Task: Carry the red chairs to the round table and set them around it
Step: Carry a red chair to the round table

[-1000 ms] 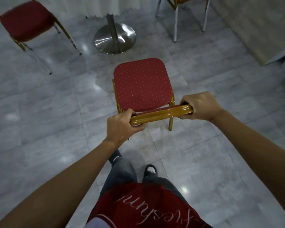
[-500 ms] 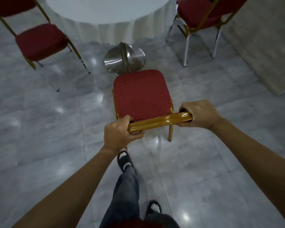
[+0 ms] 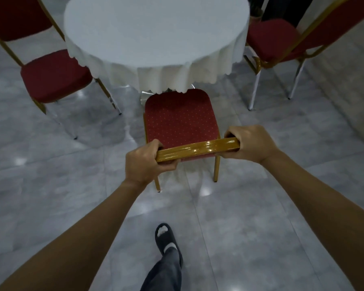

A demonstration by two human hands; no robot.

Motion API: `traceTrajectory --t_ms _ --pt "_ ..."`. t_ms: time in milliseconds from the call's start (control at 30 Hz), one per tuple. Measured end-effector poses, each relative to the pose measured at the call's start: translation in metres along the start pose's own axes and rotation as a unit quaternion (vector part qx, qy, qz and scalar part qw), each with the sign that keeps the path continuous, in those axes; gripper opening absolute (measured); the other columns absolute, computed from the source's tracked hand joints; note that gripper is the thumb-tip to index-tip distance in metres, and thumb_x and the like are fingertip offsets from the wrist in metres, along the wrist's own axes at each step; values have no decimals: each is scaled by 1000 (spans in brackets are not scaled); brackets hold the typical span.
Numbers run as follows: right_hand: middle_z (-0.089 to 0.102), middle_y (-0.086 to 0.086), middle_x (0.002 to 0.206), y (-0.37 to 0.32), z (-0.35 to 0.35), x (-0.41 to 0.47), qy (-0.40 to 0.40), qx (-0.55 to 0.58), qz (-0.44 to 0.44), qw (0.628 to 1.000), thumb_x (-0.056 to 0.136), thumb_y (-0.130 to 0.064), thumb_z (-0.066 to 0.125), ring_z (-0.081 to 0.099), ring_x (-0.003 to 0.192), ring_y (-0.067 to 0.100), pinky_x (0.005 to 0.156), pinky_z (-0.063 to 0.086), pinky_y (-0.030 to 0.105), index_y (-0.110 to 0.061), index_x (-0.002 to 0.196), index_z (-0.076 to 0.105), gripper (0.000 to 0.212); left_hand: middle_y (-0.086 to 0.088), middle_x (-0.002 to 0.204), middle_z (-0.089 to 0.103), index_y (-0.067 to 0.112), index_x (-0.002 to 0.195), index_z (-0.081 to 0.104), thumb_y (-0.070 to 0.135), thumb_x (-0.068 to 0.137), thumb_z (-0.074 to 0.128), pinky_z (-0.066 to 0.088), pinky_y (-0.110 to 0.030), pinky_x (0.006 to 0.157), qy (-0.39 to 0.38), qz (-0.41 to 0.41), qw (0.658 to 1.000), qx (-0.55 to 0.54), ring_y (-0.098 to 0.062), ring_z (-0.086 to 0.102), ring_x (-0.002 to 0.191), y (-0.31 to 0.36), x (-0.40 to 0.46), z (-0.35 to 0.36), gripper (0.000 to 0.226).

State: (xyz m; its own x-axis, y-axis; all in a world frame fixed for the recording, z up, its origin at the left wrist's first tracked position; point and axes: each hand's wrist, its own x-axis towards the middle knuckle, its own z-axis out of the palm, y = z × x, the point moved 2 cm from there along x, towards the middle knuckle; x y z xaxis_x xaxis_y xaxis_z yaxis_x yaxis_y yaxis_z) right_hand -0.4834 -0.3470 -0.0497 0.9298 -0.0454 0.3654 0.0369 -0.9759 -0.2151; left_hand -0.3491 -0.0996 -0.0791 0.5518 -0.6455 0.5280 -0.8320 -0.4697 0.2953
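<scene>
I hold a red chair [image 3: 181,120] with a dotted seat and gold frame by the top rail of its back. My left hand [image 3: 144,160] grips the rail's left end and my right hand [image 3: 250,142] grips its right end. The seat's front edge sits just under the hanging white cloth of the round table [image 3: 156,32]. Its two rear legs reach the floor or hang just above it; I cannot tell which. Two more red chairs stand at the table, one on the left [image 3: 53,80] and one on the right [image 3: 275,43].
The floor [image 3: 271,206] is glossy grey marble tile. My foot in a dark slipper [image 3: 166,236] is stepping forward below the chair. A beige strip of floor or carpet [image 3: 349,76] runs along the right. The table's metal base is mostly hidden behind the cloth.
I have walked forward with the chair. The table has come much closer, and the chair's seat front has reached the cloth's edge. Both hands keep the same grip.
</scene>
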Motion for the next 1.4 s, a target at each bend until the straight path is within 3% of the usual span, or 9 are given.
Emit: traceTrajectory --t_ms 367,567,733,933,1067,1133,1233,1400 --pt "63 0 56 49 29 106 -3 7 25 1000 67 -69 56 58 45 18 43 49 31 -14 72 61 55 4 52 59 9 67 60 70 70 52 34 -17 37 12 8 1000 11 -11 53 40 -69 99 33 61" --pt "63 0 58 68 29 128 -18 12 27 999 68 -68 54 57 47 18 44 48 29 -15 72 60 54 5 52 59 11 67 60 68 71 54 36 -19 36 9 6 1000 17 -10 54 41 -73 118 47 58" --pt "62 0 59 77 30 138 -33 14 36 999 65 -70 53 55 48 17 46 40 22 -15 72 59 55 7 52 58 12 67 59 70 70 53 35 -17 36 -21 -27 999 10 -8 54 42 -73 129 52 58" --pt "62 0 63 80 32 139 -68 13 78 995 62 -63 71 56 53 18 50 48 29 -17 75 57 50 5 55 60 11 68 57 72 67 51 38 -22 36 -51 -65 997 7 -10 53 43 -71 130 50 61" --pt "63 -1 71 76 30 135 -89 -6 129 988 61 -62 73 58 62 19 58 51 36 -20 78 55 49 2 62 61 11 74 55 73 67 53 36 -23 39 -91 -85 992 29 -12 52 48 -65 129 46 63" --pt "64 2 78 72 29 136 -96 -22 140 985 61 -59 74 57 70 19 64 50 35 -19 82 56 49 0 68 60 10 76 54 63 68 65 31 -21 44 -101 -91 990 35 -14 52 55 -60 129 42 55" --pt "62 3 101 62 19 133 -112 -47 157 980 67 -53 73 56 93 22 81 44 36 -18 102 53 53 -4 85 61 10 91 57 49 71 73 37 -25 66 -106 -101 989 36 -18 54 77 -44 129 32 47" --pt "41 9 141 63 -2 95 -135 -23 160 978 81 -46 63 37 131 25 109 29 39 -11 138 31 75 -3 109 60 13 118 51 52 80 59 40 -32 90 -104 -74 992 13 -18 54 101 0 136 28 55"
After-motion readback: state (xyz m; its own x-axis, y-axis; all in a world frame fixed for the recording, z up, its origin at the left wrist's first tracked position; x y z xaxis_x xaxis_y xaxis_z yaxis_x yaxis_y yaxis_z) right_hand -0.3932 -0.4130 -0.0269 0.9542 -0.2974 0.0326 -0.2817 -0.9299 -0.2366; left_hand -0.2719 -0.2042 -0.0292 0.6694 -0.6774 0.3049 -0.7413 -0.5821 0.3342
